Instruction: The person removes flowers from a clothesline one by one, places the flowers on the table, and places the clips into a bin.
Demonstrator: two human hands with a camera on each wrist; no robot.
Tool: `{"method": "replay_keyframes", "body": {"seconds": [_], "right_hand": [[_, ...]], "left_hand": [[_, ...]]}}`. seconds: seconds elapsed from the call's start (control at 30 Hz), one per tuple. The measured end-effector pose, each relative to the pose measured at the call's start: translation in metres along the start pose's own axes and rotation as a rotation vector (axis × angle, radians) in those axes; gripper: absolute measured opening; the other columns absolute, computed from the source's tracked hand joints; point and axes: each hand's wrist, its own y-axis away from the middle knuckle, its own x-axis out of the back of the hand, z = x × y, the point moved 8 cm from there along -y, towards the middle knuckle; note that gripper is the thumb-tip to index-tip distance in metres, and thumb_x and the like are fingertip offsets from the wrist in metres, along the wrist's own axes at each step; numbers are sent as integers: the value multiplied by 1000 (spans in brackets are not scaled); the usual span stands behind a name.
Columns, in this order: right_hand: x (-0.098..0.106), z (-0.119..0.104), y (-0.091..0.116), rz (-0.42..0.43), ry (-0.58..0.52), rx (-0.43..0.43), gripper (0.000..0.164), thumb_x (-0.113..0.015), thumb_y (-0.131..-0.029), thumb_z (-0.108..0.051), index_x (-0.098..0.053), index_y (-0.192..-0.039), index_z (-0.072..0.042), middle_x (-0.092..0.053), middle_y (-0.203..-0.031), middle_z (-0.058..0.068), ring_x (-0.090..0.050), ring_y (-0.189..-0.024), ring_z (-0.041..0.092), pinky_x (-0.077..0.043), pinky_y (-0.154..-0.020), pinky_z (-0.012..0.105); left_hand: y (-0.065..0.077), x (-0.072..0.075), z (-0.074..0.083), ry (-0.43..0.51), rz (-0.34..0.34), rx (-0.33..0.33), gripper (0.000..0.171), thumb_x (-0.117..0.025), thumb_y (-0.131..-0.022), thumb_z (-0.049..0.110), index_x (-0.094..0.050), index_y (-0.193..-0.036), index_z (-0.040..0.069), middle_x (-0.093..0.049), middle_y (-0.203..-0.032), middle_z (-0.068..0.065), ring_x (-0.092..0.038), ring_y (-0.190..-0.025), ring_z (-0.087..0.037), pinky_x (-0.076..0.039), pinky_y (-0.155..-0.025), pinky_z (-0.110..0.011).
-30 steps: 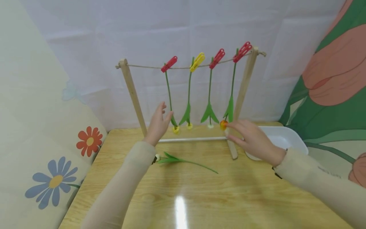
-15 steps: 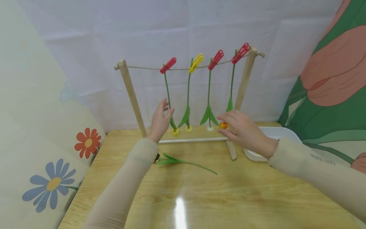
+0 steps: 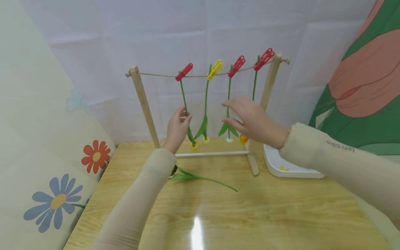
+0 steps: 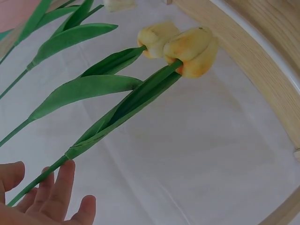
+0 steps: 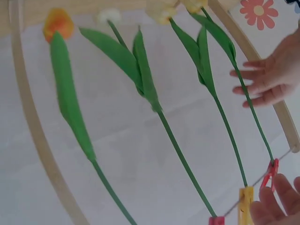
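Observation:
Several tulips hang bloom-down from a cord, each held by a clothespin. My left hand (image 3: pixel 177 130) is at the leftmost yellow tulip (image 4: pixel 192 51); its straight fingers touch the stem and the thumb stays apart from it. My right hand (image 3: pixel 250 119), thumb and fingers spread with nothing between them, hovers before the white tulip (image 3: pixel 229 140) and the orange tulip (image 5: pixel 58 24), hiding part of their stems and leaves. A second yellow tulip (image 3: pixel 205 139) hangs between the hands. Three red clothespins, one a red clothespin (image 3: pixel 184 72) at the left, and a yellow clothespin (image 3: pixel 215 69) grip the stems.
The cord (image 3: pixel 159 74) runs between two wooden posts, the left post (image 3: pixel 143 100) and the right post (image 3: pixel 271 81), joined low by a white bar (image 3: pixel 212 153). Another tulip (image 3: pixel 200 177) lies on the table, its bloom end hidden by my left wrist. A white tray (image 3: pixel 272 166) with yellow pieces stands right.
My right hand has left the orange bloom and moved up and left, in front of the stems. My left hand has shifted slightly, its fingers now at the leftmost stem, which tilts a little more.

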Motion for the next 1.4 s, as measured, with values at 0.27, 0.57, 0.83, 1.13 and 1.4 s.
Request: {"method": "replay_keyframes", "body": {"seconds": [0.27, 0.57, 0.83, 1.13, 1.4], "right_hand": [[7, 4, -48, 2, 65, 32, 39, -71, -89, -11, -58, -117, 12, -62, -111, 27, -56, -105, 40, -46, -96, 49], [1, 13, -87, -102, 119, -13, 41, -64, -95, -17, -55, -123, 12, -61, -118, 26, -55, -112, 39, -42, -104, 46], [-14, 30, -117, -329, 184, -199, 51, -55, -101, -27, -46, -136, 8, -52, -134, 24, -44, -129, 36, -32, -113, 42], [-36, 52, -134, -566, 195, -364, 49, -48, -103, -31, -49, -133, 8, -55, -129, 25, -48, -124, 38, -35, -110, 45], [-49, 67, -138, -628, 118, -470, 38, -43, -105, -34, -60, -104, 0, -58, -87, 10, -48, -75, 21, -43, -71, 33]], "left_hand": [[-3, 2, 0, 43, 55, 3, 31, -56, -97, 2, -55, -128, -2, -64, -113, -21, -65, -101, -32, -54, -90, -33], [-2, 4, -7, 20, 66, 19, 27, -58, -96, 2, -60, -123, -1, -67, -107, -18, -67, -94, -30, -56, -86, -31], [-1, 3, -9, 18, 51, 26, 26, -58, -96, 4, -60, -122, -1, -67, -106, -16, -67, -93, -27, -55, -86, -30], [1, 2, -11, 19, 43, 41, 27, -59, -96, 5, -60, -122, 0, -67, -107, -15, -67, -94, -25, -55, -86, -29], [1, 1, -11, 16, 39, 35, 26, -59, -96, 5, -60, -122, 0, -67, -107, -15, -67, -95, -26, -55, -87, -30]]}}
